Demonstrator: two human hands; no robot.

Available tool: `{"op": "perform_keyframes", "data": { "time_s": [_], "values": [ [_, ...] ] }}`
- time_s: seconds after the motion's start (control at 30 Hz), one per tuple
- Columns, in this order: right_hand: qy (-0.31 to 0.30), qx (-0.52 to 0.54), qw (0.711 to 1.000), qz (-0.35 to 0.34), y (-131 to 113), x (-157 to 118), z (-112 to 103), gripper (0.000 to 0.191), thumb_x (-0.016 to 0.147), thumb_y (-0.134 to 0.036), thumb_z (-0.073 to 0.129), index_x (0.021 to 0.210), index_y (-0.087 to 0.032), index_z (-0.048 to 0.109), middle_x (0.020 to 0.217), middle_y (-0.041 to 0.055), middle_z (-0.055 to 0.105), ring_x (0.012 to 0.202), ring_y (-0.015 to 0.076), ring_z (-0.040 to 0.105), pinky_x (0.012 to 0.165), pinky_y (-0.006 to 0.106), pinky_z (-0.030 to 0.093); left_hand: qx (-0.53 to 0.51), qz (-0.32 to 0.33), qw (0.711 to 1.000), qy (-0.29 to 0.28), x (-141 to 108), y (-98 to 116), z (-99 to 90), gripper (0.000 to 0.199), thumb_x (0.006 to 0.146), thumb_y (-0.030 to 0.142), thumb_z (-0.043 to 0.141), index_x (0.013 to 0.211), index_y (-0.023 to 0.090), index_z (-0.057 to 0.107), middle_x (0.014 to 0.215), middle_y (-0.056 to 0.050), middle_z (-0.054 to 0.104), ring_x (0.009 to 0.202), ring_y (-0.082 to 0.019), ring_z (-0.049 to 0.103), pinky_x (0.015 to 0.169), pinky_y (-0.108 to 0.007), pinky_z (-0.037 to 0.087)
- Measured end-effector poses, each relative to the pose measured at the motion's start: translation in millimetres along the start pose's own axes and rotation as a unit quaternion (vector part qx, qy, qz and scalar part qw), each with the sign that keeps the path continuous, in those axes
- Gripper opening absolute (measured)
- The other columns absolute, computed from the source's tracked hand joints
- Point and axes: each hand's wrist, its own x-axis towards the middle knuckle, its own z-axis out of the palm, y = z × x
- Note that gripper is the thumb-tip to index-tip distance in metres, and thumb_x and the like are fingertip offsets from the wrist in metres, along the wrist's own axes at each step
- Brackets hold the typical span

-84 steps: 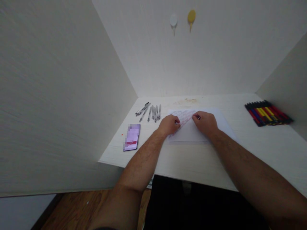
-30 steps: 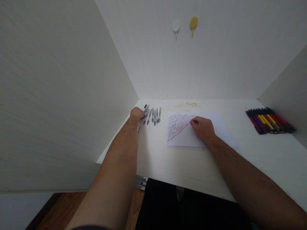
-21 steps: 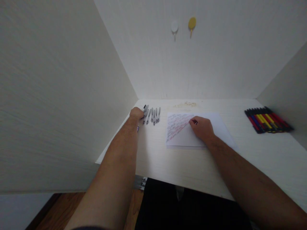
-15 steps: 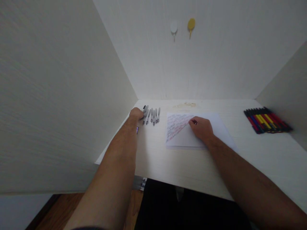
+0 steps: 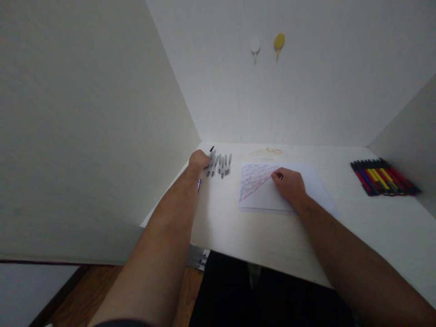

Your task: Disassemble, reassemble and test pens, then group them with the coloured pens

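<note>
- With the middle of the sheet of paper (image 5: pixel 265 197) as the clock's centre and 12 toward the back wall (image 5: pixel 282 104), the person's left hand (image 5: pixel 199 159) is between 9 and 10 o'clock, at the outer side of the clear pens (image 5: pixel 223 165).
- Its fingers are turned from view, so whether they grip a pen cannot be told; a black pen tip (image 5: pixel 211 149) shows just past them.
- The right hand (image 5: pixel 289 184) rests on the paper near its middle, fingers drawn in narrow. Something dark shows between them, too small to name. They meet the slanted edge of the reddish and grey marks (image 5: pixel 252 179), which cover the 10 o'clock corner.
- For a clean pick, the left hand would do best to pinch one pen at mid-barrel; a broad grasp could roll its close neighbours.
- Lifting straight up before any turn toward 3 o'clock should spare the other pens.
- The right hand serves best as a light anchor; dragging could skew the sheet or perhaps smear the marks.
- The left forearm (image 5: pixel 170 213) hides most of what seems a phone (image 5: pixel 199 185) at 9 o'clock, so a raised wrist would be safer.
- The coloured pens (image 5: pixel 381 177), at 3 o'clock, lie well apart from both hands.
</note>
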Motion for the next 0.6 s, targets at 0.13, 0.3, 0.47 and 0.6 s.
{"op": "perform_keyframes", "data": {
  "time_s": [0.13, 0.3, 0.47, 0.6],
  "values": [
    [0.013, -0.013, 1.0, 0.002, 0.7, -2.3, 0.3, 0.025, 0.084, -0.034, 0.052, 0.083, -0.02, 0.073, 0.085, 0.0063, 0.075, 0.076, 0.0208, 0.066, 0.075, 0.033, 0.047, -0.007, 0.007, 1.0, 0.008, -12.4, 10.7, 3.9, 0.032, 0.086, 0.028, 0.06, 0.103, 0.001, 0.063, 0.116, -0.026, 0.066, 0.111, -0.028, 0.062, 0.086, -0.028, 0.046],
    [0.008, -0.004, 1.0, 0.002, 3.4, -2.3, 2.2, 0.025, 0.083, -0.036, 0.054, 0.085, -0.021, 0.074, 0.084, 0.0073, 0.075, 0.075, 0.0224, 0.066, 0.073, 0.035, 0.048, -0.025, 0.025, 0.999, 0.008, -24.0, 29.4, 8.8, 0.027, 0.083, 0.024, 0.058, 0.101, 0.006, 0.068, 0.113, -0.023, 0.069, 0.105, -0.025, 0.066, 0.084, -0.028, 0.047],
    [0.009, 0.016, 1.0, 0.017, 2.2, -2.7, 0.3, 0.025, 0.083, -0.035, 0.055, 0.086, -0.019, 0.074, 0.085, 0.0076, 0.075, 0.076, 0.022, 0.066, 0.075, 0.035, 0.048, -0.162, 0.114, 0.98, -0.028, -59.7, 66.8, 18.7, 0.02, 0.078, 0.022, 0.056, 0.084, 0.01, 0.071, 0.089, -0.016, 0.073, 0.084, -0.021, 0.067, 0.072, -0.03, 0.047],
    [0.061, 0.101, 0.992, 0.048, -2.1, -1.8, 0.4, 0.023, 0.08, -0.035, 0.059, 0.078, -0.017, 0.073, 0.076, 0.0062, 0.073, 0.07, 0.0185, 0.064, 0.073, 0.032, 0.048, -0.322, 0.165, 0.925, -0.12, -108.8, 90.7, 32.3, 0.009, 0.071, 0.022, 0.06, 0.073, 0.015, 0.066, 0.071, -0.004, 0.067, 0.061, -0.013, 0.056, 0.055, -0.025, 0.04]
  ]
}}
